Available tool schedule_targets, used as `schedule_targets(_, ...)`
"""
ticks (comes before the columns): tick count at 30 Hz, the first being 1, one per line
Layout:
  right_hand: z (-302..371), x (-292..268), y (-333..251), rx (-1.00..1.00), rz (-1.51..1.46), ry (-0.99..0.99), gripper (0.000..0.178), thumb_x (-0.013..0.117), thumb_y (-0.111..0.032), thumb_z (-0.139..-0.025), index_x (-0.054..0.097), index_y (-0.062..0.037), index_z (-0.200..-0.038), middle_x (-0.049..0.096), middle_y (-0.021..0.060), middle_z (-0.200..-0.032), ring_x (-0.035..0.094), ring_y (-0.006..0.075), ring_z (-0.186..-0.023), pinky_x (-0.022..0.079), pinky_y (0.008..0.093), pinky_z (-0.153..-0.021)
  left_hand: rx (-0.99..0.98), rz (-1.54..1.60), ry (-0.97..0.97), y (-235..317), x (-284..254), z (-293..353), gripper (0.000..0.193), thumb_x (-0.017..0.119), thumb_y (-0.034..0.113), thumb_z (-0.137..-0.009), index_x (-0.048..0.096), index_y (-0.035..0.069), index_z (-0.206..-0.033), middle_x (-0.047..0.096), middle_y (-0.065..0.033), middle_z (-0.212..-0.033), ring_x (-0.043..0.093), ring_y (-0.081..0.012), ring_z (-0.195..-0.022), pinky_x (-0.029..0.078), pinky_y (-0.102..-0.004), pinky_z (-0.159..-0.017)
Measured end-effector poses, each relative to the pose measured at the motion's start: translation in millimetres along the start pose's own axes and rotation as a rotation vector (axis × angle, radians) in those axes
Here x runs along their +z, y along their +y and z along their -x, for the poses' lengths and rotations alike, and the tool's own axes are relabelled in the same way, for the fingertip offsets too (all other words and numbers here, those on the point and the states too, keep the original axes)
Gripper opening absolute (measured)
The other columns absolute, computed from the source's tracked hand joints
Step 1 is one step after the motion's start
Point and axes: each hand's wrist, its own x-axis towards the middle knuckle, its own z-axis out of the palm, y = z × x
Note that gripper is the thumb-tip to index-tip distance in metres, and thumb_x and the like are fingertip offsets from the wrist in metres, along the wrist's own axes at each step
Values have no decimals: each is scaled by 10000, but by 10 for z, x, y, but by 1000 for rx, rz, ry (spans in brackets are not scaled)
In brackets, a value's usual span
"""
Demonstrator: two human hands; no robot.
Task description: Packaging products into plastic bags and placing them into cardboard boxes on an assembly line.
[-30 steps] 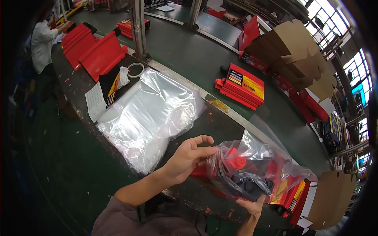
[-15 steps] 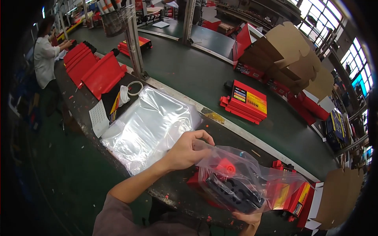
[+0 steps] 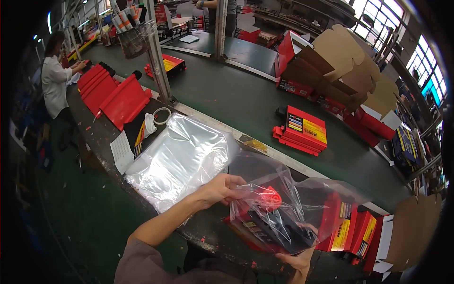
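Note:
A clear plastic bag surrounds a red-and-black power inverter, tilted over the near edge of the bench. A round red part shows through the film at the inverter's upper end. My left hand is closed, pinching the bag's edge between thumb and fingers. At the inverter's lower right end, my right hand grips it, its fingers partly hidden by the bag and the unit. Beside my left forearm lies a stack of shiny clear bags.
Another inverter sits on the dark green conveyor belt beyond a metal rail. More red inverters and an open carton stand at right. Red casings and a tape roll lie left. A person works far left.
My left hand has shifted slightly left and down, with the bag film drawn along. Inverters on the belt have moved a little toward the near right. My right hand stays at the inverter's end.

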Motion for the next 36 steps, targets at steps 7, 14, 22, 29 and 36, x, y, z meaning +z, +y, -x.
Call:
schedule_targets(7,204,268,458,76,-25,217,501,860,-19,-577,615,9,-1014,659,88,-951,637,169,-846,531,314,-760,364,-33,204,-686,186,167,151,653,36,-841,605,0,-980,613,-7,-827,565,-62,-723,413,-180,-623)
schedule_targets(14,371,285,1163,238,119,35,466,828,-75,-681,566,29,-1053,636,57,-842,622,137,-645,533,256,-486,650,-100,-89,-619,225,181,1023,842,441,-645,300,10,-1398,487,-133,-1314,461,-221,-1229,324,-359,-1036)
schedule_targets(22,422,273,1384,197,370,36,930,877,-129,-624,260,61,-1294,500,185,-1220,641,196,-855,497,301,-875,317,-622,-82,-1039,55,37,939,909,295,-549,399,59,-1301,527,-127,-1195,403,-304,-1172,251,-402,-1019)
schedule_targets(29,113,224,524,106,-210,158,856,848,-67,-603,391,11,-1322,566,80,-1188,561,165,-1082,440,322,-960,286,-98,-116,-920,454,173,889,849,98,-626,363,28,-1367,488,-85,-1308,480,-170,-1190,404,-332,-1005)
schedule_targets(36,-69,-8,309,107,-672,261,710,715,-154,-803,346,80,-1362,548,142,-1254,549,194,-1133,413,327,-1003,109,500,4,-832,833,135,540,696,56,-761,476,-31,-1247,611,-112,-1139,603,-196,-1036,464,-325,-942)
